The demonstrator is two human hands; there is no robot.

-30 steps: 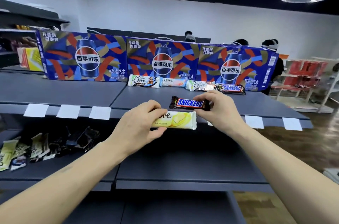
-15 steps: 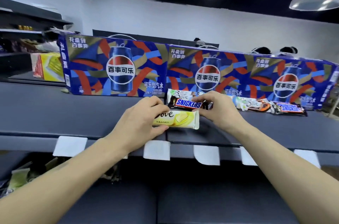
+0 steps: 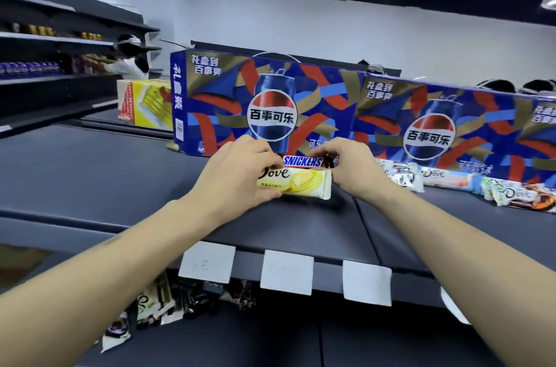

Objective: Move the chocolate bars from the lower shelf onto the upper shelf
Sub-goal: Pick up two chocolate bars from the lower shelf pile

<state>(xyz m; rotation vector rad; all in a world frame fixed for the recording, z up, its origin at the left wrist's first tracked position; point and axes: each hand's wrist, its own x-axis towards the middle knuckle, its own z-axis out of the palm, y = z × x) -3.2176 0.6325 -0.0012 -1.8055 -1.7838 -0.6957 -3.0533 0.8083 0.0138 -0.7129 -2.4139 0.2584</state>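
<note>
- The left hand (image 3: 237, 174) gripped a yellow Dove bar (image 3: 296, 187), held just above the upper shelf (image 3: 90, 186).
- The right hand (image 3: 346, 168) pinched a Snickers bar (image 3: 302, 161) behind it, near the blue cola box (image 3: 270, 101).
- Best done by lowering both flat, in line with the row of bars (image 3: 469, 186) to the right, then letting go.
- More bars (image 3: 156, 306) lay on the lower shelf (image 3: 270, 336).

Both my forearms reach forward, wrists near each other. My left hand (image 3: 237, 174) and right hand (image 3: 346, 168) each have fingers curled in a grip.
</note>
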